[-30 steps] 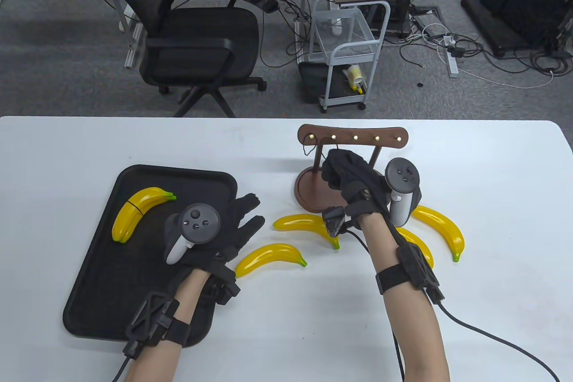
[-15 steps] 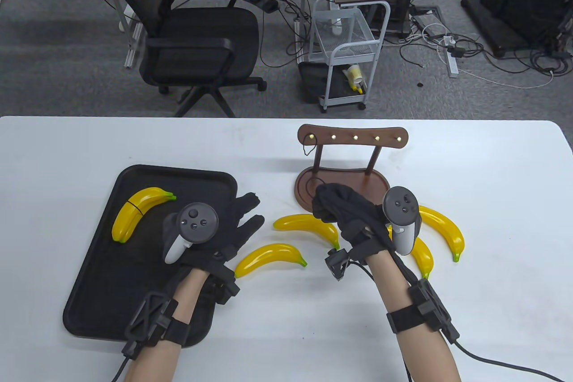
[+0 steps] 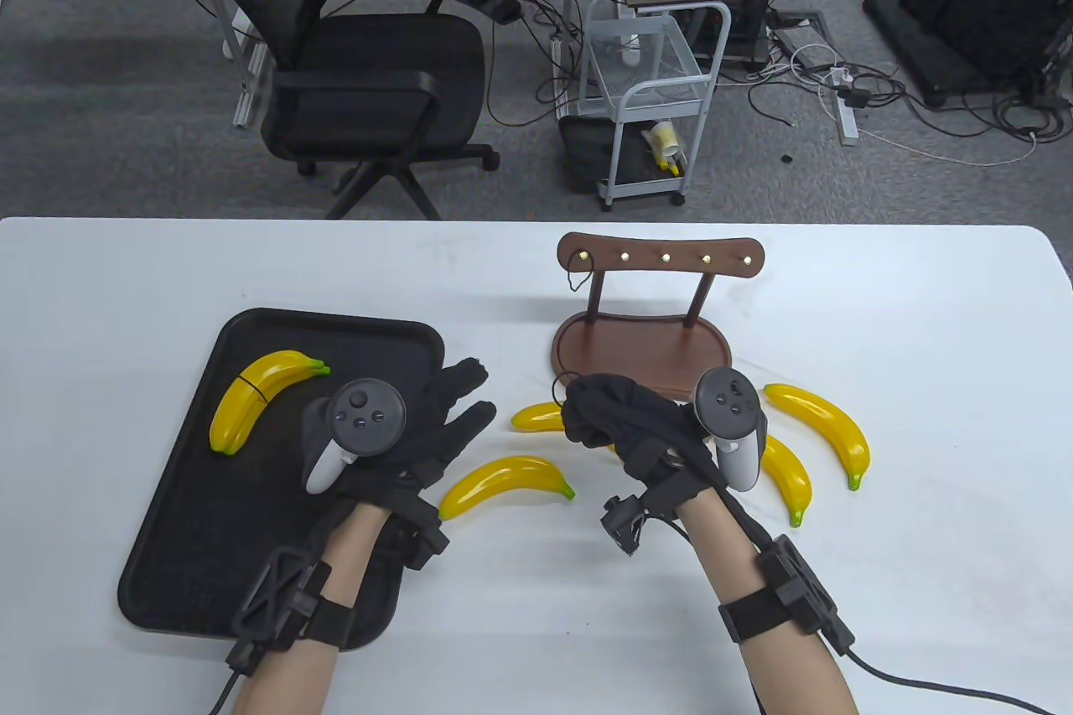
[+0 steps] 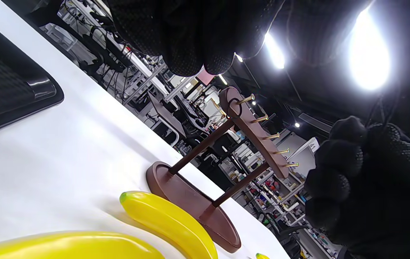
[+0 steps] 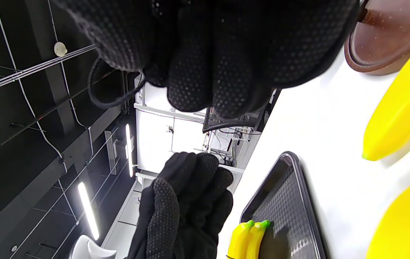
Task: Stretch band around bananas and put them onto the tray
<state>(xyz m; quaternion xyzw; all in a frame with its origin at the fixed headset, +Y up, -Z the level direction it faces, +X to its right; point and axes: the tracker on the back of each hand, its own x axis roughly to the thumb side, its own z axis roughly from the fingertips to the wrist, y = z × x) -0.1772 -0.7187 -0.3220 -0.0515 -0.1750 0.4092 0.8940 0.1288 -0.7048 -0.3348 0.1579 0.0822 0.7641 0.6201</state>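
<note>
- The right hand (image 3: 624, 422) has its fingers curled tight around a thin black elastic band (image 5: 100, 94); a loop of the band hangs out beside the knuckles in the right wrist view, and a short arc of it shows above the fist in the table view.
- That fist hovers over the near edge of the stand's base, hiding most of one loose banana (image 3: 536, 417) whose rounded end sticks out to its left.
- The left hand (image 3: 419, 434) holds nothing; its fingers are straight and spread, pointing up and to the right across the right edge of the tray (image 3: 180, 531).
- Just right of the left fingertips lies a second loose banana (image 3: 503, 484) on the white table (image 3: 922, 313).
- Two more loose bananas lie to the right of the right hand: one partly under the tracker (image 3: 788, 476), the other farther right (image 3: 826, 430).
- On the black tray, toward its far left, rests a pair of bananas (image 3: 260, 396) already bound together by a dark band across their middle.
- Behind the right hand stands a brown wooden peg rack (image 3: 662, 258) with brass pegs; one more black band (image 4: 234, 107) hangs from its leftmost peg.
</note>
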